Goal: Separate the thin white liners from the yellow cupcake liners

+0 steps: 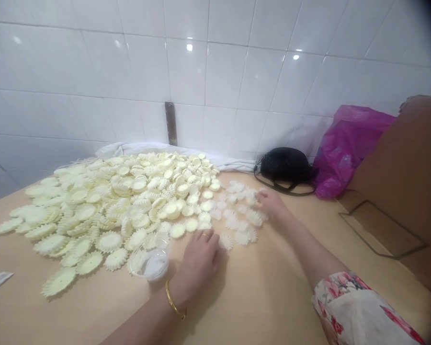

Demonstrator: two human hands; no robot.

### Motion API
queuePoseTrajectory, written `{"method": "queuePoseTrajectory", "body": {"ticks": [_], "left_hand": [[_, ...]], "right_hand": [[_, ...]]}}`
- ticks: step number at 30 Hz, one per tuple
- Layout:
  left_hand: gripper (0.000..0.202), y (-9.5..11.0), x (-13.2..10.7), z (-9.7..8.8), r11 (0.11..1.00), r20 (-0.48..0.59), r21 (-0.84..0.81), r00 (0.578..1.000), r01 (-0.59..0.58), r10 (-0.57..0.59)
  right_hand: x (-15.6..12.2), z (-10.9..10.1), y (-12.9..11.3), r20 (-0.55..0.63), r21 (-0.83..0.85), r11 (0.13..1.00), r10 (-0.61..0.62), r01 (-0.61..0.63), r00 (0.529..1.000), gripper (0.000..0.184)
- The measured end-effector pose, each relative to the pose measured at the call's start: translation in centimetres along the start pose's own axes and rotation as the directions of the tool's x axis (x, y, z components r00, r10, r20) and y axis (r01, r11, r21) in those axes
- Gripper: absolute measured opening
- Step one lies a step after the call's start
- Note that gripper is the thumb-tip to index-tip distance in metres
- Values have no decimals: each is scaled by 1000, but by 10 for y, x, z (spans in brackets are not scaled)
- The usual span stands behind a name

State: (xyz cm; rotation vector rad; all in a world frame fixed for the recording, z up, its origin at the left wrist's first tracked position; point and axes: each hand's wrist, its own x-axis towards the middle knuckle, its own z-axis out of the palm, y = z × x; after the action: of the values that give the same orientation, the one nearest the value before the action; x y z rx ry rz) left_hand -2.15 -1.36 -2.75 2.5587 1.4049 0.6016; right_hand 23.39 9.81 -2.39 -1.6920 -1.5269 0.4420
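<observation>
A large heap of pale yellow discs with toothed edges [129, 201] spreads over the left of the table. Beside its right edge lies a smaller scatter of translucent white toothed discs [237, 213]. My left hand [201, 254] lies palm down on the table between them, its fingers extended at the heap's front edge and touching the nearest discs. At the right side of the white scatter, my right hand [273, 206] has its fingers bent together; whatever lies between the fingertips is hidden. A clear round plastic tub [154, 263] with something whitish in it stands left of my left hand.
Against the tiled wall [226, 72] sit a black bag with a strap [285, 165] and a magenta plastic bag [345, 148]. A brown cardboard box [405, 182] stands at the right. White cloth [136, 147] runs behind the heap, and a dark strip [171, 123] leans upright there.
</observation>
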Motion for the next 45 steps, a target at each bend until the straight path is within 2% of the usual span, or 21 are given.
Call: {"method": "queuePoseTrajectory", "body": {"ticks": [5, 7, 9, 11, 13, 16, 19, 21, 24, 29, 32, 35, 39, 42, 45], "left_hand": [[17, -3, 6, -4, 998, -1, 21, 998, 57, -57], [18, -4, 8, -4, 995, -10, 33, 996, 92, -92], [17, -4, 8, -4, 992, -15, 54, 994, 113, -113], [17, -3, 8, -3, 992, -22, 66, 994, 112, -110], [17, -2, 8, -1, 992, -22, 67, 995, 103, -102], [17, -1, 8, 0, 990, -7, 75, 993, 120, -120], [18, -1, 9, -1, 988, -2, 80, 991, 132, -133], [18, -2, 9, -1, 988, -1, 80, 991, 133, -134], [17, -3, 8, 0, 988, 4, 83, 991, 131, -132], [17, -4, 7, 2, 991, -23, 78, 994, 111, -110], [19, -4, 7, 2, 991, -35, 68, 993, 112, -110], [21, -5, 7, 3, 992, -53, 51, 992, 117, -114], [23, -8, 10, 2, 991, -79, 27, 989, 129, -127], [23, -9, 12, 2, 989, -75, 38, 988, 142, -138], [22, -9, 12, 2, 987, -65, 55, 987, 152, -148]], "right_hand": [[-2, -15, 6, -44, -286, 949, 124, -131, 991, 28], [-5, -19, 3, -106, -385, 910, 124, -156, 987, 25], [-7, -18, -6, -139, -456, 881, 72, -128, 988, 21], [-9, -7, -21, -85, -490, 872, -21, -24, 996, 22], [-11, 12, -40, 37, -478, 868, -131, 132, 991, 23], [-16, 49, -64, 204, -416, 845, -272, 335, 940, 24], [-21, 77, -76, 281, -396, 818, -324, 417, 903, 23], [-21, 84, -77, 284, -407, 815, -317, 413, 905, 17], [-14, 78, -71, 244, -416, 833, -284, 364, 927, 23], [1, 41, -58, 182, -388, 886, -194, 252, 964, 31], [-11, 26, -54, 182, -395, 893, -155, 217, 971, 36], [-47, 28, -57, 205, -413, 872, -191, 262, 960, 48], [-90, 46, -58, 377, -395, 810, -289, 435, 880, 55], [-91, 52, -49, 390, -468, 798, -201, 381, 899, 60], [-74, 49, -34, 352, -518, 796, -135, 313, 926, 59]]}}
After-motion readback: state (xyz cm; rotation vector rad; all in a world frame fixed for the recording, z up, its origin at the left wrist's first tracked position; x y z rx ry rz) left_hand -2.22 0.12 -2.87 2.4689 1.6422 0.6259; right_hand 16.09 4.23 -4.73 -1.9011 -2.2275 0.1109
